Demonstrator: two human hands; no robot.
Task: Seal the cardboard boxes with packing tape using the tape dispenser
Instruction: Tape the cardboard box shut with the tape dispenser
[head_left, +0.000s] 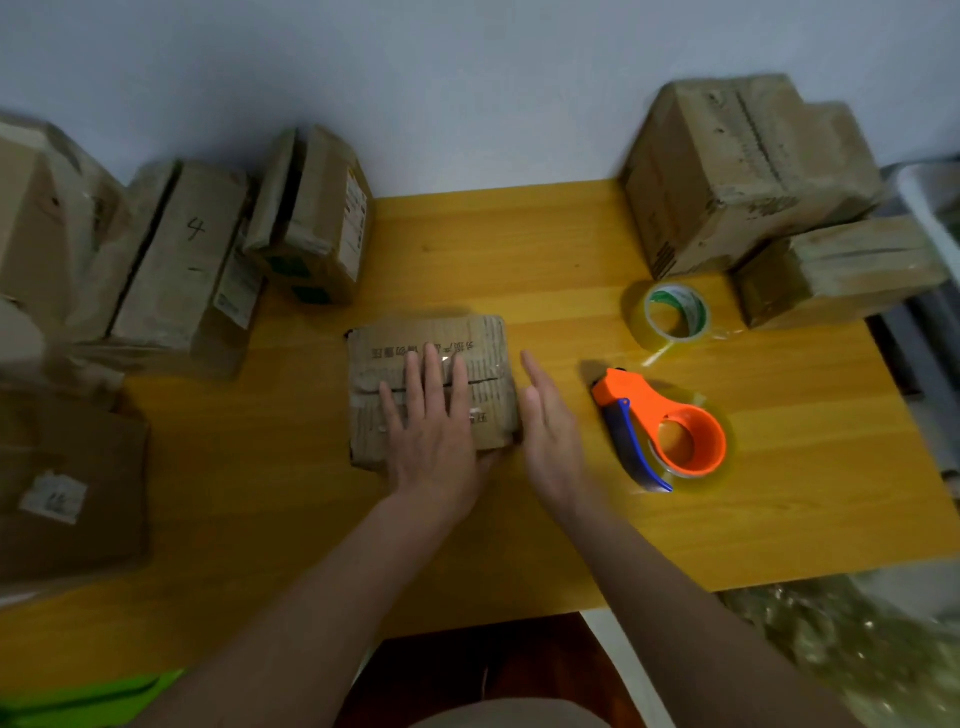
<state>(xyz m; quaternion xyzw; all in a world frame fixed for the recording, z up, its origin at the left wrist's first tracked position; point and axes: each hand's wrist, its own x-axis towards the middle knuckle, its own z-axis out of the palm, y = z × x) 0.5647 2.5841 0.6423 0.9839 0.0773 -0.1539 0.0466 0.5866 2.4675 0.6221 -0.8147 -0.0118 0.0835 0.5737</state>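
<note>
Brown corrugated cardboard, creased and scuffed, makes up the small box (434, 387) at the centre of the frame, resting on the yellow wooden table (519, 249). I note its top flaps meet along a seam running left to right, with shiny patches of old tape on them. My left hand (434, 431) lies flat on the lid, fingers straight and spread, pressing the flaps down. My right hand (550, 431) hovers just beside the box's right edge, fingers straight and together, holding nothing; it is somewhat blurred.

The orange tape dispenser (670, 431), with its blue handle, lies on its side right of centre, apart from both hands. A loose roll of clear tape (675, 317) sits above it. Stacks of other boxes (748, 176) occupy the upper right and left of the frame.

I judge the box light and worn soft, so the lid will likely sag under hard pressure; a flat palm near the seam suits it. The dispenser looks rigid plastic, best taken by the blue handle, keeping clear of the cutting end at its upper left tip. Tape film is likely clingy.
</note>
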